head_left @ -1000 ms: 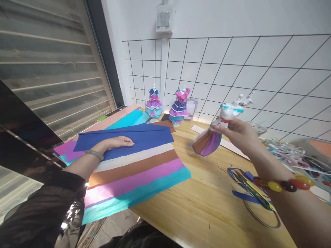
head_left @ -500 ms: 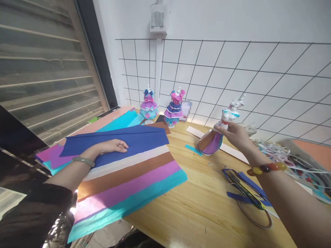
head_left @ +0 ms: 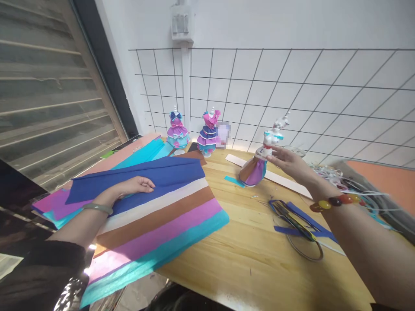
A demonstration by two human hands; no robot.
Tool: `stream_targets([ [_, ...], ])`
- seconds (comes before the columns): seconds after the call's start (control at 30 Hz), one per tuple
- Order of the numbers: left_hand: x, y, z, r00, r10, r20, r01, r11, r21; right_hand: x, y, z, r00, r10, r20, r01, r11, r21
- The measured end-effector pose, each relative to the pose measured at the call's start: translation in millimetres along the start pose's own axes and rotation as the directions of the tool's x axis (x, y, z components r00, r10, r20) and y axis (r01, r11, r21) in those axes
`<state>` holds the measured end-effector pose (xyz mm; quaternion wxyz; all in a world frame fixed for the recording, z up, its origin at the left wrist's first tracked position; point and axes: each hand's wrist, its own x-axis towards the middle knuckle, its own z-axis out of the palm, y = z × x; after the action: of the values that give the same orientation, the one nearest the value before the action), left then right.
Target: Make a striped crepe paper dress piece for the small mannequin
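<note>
On top of layered crepe paper sheets lies a dark blue sheet (head_left: 177, 170); white, brown, purple and turquoise bands show beneath it. My left hand (head_left: 138, 185) rests on the blue sheet, fingers curled together, with no held thing visible. A small white dress form (head_left: 270, 138) stands on the table, wearing a brown and purple paper skirt (head_left: 254, 172). Beside its waist is my right hand (head_left: 285, 159), thumb and fingers apart; the fingertips touch or nearly touch the form.
Two dressed forms, one with blue bows (head_left: 177, 134) and one with a tiered skirt (head_left: 207, 136), stand by the wire grid (head_left: 236, 77). Scissors (head_left: 296, 224) and blue strips lie at right, near a pale strip (head_left: 285, 183) and a pile of ribbons (head_left: 333, 177).
My right hand's grip on the dress form has loosened, and the fingers have straightened. My left hand stays on the blue sheet. The whole view has shifted slightly.
</note>
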<state>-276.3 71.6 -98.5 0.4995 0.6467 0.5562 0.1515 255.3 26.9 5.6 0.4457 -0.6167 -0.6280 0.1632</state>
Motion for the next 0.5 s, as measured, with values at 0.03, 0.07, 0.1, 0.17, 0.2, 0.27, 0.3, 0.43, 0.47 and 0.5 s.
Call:
stream_targets([
  [0.03,-0.6,1.3,0.4,1.0,0.0,-0.003,0.0,1.0,0.017,-4.1,5.3,-7.1,0.999,0.018,0.028,-0.018,1.0,-0.01],
  [0.07,-1.2,2.8,0.9,1.0,0.001,-0.005,-0.001,0.999,0.033,-9.2,11.2,-15.1,0.998,0.036,0.048,-0.035,0.999,-0.033],
  [0.1,-1.9,4.3,1.4,1.0,0.001,-0.007,-0.001,0.998,0.055,-15.5,17.6,-23.7,0.997,0.055,0.057,-0.052,0.997,-0.061],
  [0.17,-2.9,6.9,2.4,1.0,0.004,-0.014,-0.002,0.994,0.108,-32.5,30.9,-40.9,0.995,0.093,0.039,-0.086,0.986,-0.146],
  [0.2,-2.8,7.7,2.6,1.0,0.006,-0.017,-0.004,0.991,0.132,-43.1,37.4,-48.4,0.994,0.11,0.029,-0.102,0.975,-0.198],
  [0.27,-1.0,8.2,2.2,1.0,0.016,-0.02,-0.012,0.986,0.166,-67.6,49.3,-58.8,0.99,0.141,0.025,-0.127,0.942,-0.311],
  [0.3,0.9,8.2,1.5,0.999,0.023,-0.025,-0.018,0.984,0.179,-80.7,54.5,-61.1,0.987,0.154,0.046,-0.127,0.924,-0.36],
  [0.43,10.3,14.9,1.6,0.998,0.052,-0.028,-0.042,0.962,0.27,-125.7,71.0,-50.8,0.958,0.176,0.226,-0.041,0.866,-0.499],
  [0.47,11.8,19.5,3.7,0.998,0.061,-0.021,-0.052,0.953,0.3,-133.0,74.7,-45.3,0.951,0.171,0.259,-0.012,0.854,-0.521],
  [0.5,12.9,25.2,7.0,0.996,0.081,-0.02,-0.071,0.944,0.323,-138.6,78.4,-39.7,0.947,0.161,0.279,0.017,0.84,-0.542],
])
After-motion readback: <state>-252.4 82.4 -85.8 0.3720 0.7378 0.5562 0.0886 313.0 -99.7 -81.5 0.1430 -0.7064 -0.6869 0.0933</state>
